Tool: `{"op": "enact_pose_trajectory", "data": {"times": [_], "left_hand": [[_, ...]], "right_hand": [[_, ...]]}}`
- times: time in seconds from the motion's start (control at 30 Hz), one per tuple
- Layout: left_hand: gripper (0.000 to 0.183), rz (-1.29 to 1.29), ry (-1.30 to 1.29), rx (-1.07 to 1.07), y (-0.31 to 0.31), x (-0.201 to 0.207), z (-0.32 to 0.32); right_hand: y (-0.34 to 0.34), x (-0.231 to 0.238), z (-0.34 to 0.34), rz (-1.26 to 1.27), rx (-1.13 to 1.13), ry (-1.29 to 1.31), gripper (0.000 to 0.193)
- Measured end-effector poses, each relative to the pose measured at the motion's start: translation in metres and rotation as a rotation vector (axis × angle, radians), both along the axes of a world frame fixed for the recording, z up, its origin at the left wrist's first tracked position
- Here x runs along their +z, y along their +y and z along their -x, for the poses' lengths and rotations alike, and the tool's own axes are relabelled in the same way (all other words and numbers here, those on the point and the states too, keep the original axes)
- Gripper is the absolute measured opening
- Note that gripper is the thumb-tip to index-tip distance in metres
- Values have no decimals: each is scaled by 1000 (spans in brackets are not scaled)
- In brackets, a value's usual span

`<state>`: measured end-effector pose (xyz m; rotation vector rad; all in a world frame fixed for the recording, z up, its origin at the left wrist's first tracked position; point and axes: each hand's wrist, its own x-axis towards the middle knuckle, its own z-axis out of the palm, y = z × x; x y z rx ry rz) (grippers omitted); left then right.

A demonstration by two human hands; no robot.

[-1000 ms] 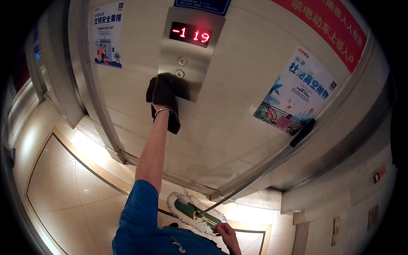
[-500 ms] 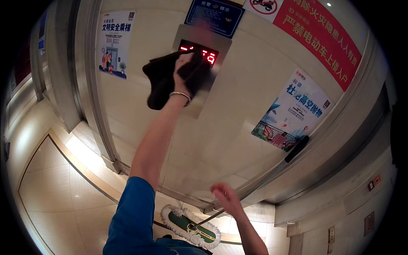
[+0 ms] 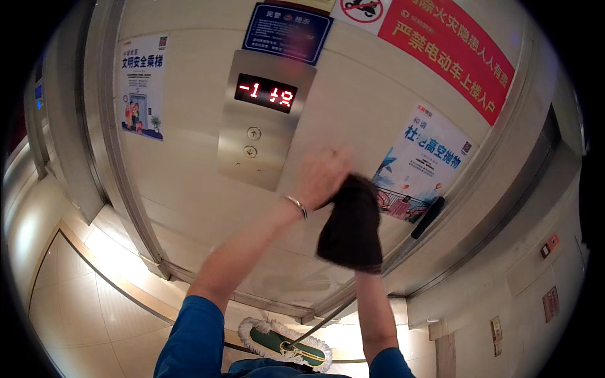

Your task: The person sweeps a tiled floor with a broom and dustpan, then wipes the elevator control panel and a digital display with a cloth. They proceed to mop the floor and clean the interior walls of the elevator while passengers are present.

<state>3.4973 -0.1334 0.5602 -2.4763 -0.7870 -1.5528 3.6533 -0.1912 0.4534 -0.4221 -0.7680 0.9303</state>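
Note:
A dark brown cloth (image 3: 350,225) hangs in front of the wall, right of the elevator call panel (image 3: 259,123). My left hand (image 3: 321,177), with a silver bangle at the wrist, is closed on the cloth's upper left edge and slightly blurred. From below, my right forearm (image 3: 375,302) reaches up to the cloth, which covers the right hand; its fingers cannot be seen. The steel panel has a lit red display (image 3: 266,93) and two round arrow buttons (image 3: 252,142); neither hand touches it.
A flat dust mop (image 3: 271,340) with white fringe stands on the floor, its black-gripped handle (image 3: 428,217) leaning toward the right doorframe. Posters (image 3: 142,88) and a red banner (image 3: 450,53) are on the wall. Metal door frames (image 3: 116,145) stand at both sides.
My left hand has come off the panel's display and moved down and right with the cloth. My right hand has risen from below to the cloth. The display and buttons are now uncovered.

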Motion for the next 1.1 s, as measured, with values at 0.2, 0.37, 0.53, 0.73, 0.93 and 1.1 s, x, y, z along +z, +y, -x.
{"op": "enact_pose_trajectory", "data": {"times": [0.2, 0.37, 0.53, 0.73, 0.93, 1.1], "left_hand": [[74, -233, 84, 322, 50, -8, -6], [80, -222, 96, 406, 44, -13, -23], [61, -194, -3, 371, 62, -19, -19], [53, -391, 20, 532, 62, -21, -21], [80, -298, 117, 596, 48, -16, -25], [71, -203, 121, 552, 32, -15, -34]], "right_hand": [[13, 161, -2, -363, -912, -595, 40], [68, 212, 12, -483, -1736, -1245, 46], [85, 135, 29, -415, -1809, -1656, 45], [63, 42, 20, -132, -1673, -1720, 34], [40, 6, 33, -57, -1424, -1415, 30], [21, -55, -18, 141, -839, -919, 41]]}}
